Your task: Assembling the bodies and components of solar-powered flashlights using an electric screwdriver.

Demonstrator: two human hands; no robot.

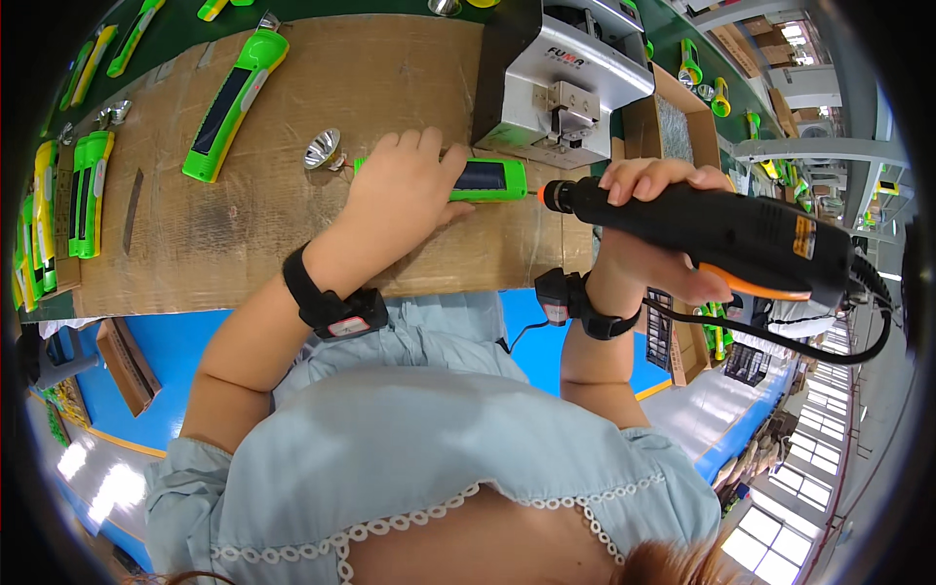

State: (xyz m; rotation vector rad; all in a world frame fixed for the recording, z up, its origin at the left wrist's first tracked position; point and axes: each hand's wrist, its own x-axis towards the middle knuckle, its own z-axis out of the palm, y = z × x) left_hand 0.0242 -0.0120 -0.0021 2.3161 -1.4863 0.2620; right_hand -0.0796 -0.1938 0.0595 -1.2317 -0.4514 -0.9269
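My left hand (405,190) lies over a green flashlight body (502,181) with a dark panel, its fingers wrapped round it and pressing it on the cardboard. In my right hand (653,219) is a black electric screwdriver (721,229) with an orange lever, held level. Its bit points left and meets the right end of the flashlight body. A shiny reflector cup (323,149) sits just left of my left hand, joined to the body by a thin wire. My left palm hides the middle of the body.
Behind the body stands a silver and black screw feeder (556,97). More green flashlights lie on the cardboard sheet (322,68), one large flashlight (234,107) at upper left and several at the left edge. A cardboard box (673,127) is beyond the feeder. The screwdriver's cable (829,358) loops at right.
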